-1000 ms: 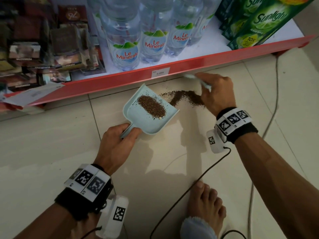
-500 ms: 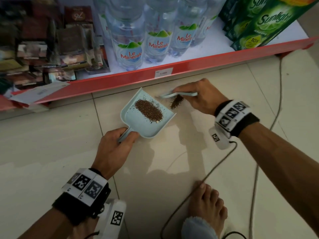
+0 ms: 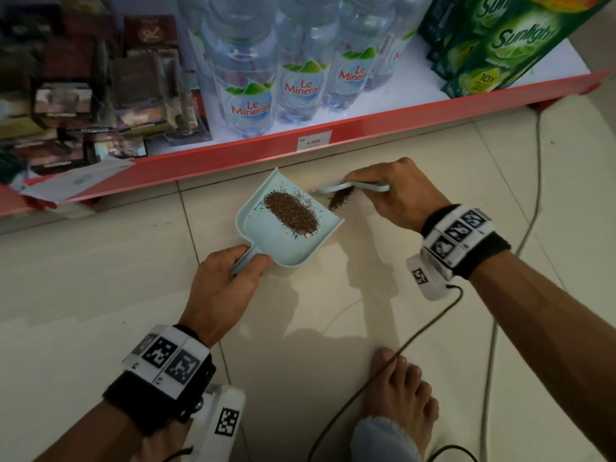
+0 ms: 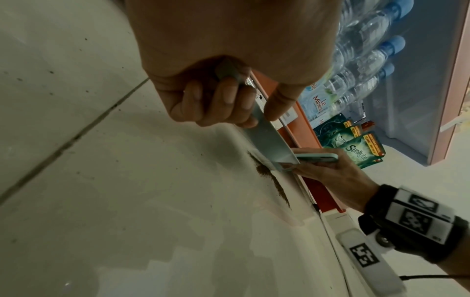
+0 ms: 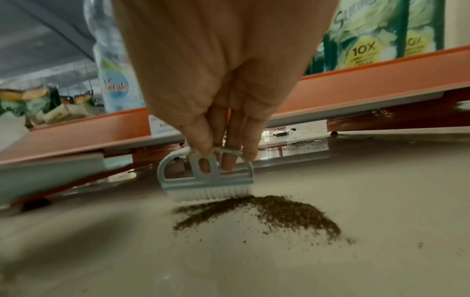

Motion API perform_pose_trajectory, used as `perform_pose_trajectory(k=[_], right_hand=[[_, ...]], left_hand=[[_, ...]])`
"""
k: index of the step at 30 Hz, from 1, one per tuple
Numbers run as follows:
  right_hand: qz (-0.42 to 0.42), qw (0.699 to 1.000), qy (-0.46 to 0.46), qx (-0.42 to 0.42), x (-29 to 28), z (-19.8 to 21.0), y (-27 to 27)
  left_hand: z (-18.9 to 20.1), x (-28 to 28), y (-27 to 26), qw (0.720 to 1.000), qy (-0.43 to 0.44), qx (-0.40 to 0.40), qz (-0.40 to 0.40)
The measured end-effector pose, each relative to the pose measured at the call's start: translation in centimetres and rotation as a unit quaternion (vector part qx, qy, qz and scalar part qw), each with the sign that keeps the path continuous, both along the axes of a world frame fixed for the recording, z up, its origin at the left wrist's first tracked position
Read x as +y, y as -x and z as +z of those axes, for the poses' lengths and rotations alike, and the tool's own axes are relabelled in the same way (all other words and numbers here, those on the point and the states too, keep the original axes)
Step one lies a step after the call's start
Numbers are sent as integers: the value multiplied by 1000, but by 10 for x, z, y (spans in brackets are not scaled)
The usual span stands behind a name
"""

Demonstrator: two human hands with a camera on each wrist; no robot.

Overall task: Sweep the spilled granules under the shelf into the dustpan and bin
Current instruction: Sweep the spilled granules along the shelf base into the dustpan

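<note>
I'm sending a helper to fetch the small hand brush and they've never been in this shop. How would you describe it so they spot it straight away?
Find the red-edged bottom shelf with the water bottles; on the floor before it lies a pale blue dustpan. Just to its right, the right hand holds the brush. It alone has an arched pale blue handle and white bristles, touching loose brown granules.

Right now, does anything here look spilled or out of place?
Yes. Brown granules lie on the floor tile beside the dustpan, by the brush. More specks sit under the shelf.
</note>
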State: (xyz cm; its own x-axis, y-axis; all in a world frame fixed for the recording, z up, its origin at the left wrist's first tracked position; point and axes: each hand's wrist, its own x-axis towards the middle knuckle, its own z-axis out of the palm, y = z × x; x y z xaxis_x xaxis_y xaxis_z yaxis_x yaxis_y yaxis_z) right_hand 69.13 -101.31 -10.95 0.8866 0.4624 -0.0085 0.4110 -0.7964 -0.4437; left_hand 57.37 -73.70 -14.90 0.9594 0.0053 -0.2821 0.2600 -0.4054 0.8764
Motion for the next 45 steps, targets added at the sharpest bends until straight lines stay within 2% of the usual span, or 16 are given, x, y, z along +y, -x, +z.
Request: perform_pose_trajectory(k=[4, 7, 10, 12, 14, 19, 22, 24, 26, 29, 31, 35, 38, 41, 43, 45], right_hand=[[-119, 989, 4, -84, -5, -6, -12], [-187, 980, 15, -72, 9, -18, -23], [-83, 996, -25, 11, 27, -22, -9], [3, 999, -35, 25, 27, -15, 6], [31, 999, -41, 12, 18, -6, 11], [-150, 982, 31, -113, -10, -7, -19], [-233, 963, 96, -100, -7, -20, -40], [-194, 976, 79, -56, 7, -28, -38], [-91, 995, 20, -20, 20, -30, -25], [15, 1000, -24, -4, 17, -17, -8], [9, 999, -28, -28, 9, -9, -6], [-113, 988, 16, -104, 8, -9, -19], [-156, 986, 46, -46, 27, -20, -30], [-41, 999, 4, 35, 49, -21, -21], [34, 998, -11, 49, 43, -12, -13], [47, 998, -17, 41, 33, -2, -10]], left_hand=[[-3, -1, 2, 1000, 3, 8, -1], [-4, -4, 1, 1000, 1, 8, -9], [-4, -4, 0, 1000, -6, 5, -13], [-3, -4, -1, 1000, 1, 9, -4], [-3, -4, -1, 1000, 4, 13, 5], [-4, -3, 0, 1000, 2, 7, 5], [-2, -5, -1, 1000, -4, -2, -7], [-1, -7, -2, 1000, -4, -5, -9], [-1, -6, -2, 1000, -7, -4, -5], [0, -2, 1, 1000, -4, -4, -1], [-1, -1, 5, 1000, -2, -7, -1], [-3, -4, 8, 1000, -4, -3, -9], [-2, -6, 8, 1000, 3, 0, -16], [-2, -2, 10, 1000, 4, 3, -7], [-3, -1, 13, 1000, -2, 0, -5], [-3, 4, 16, 1000, -6, -6, 1]])
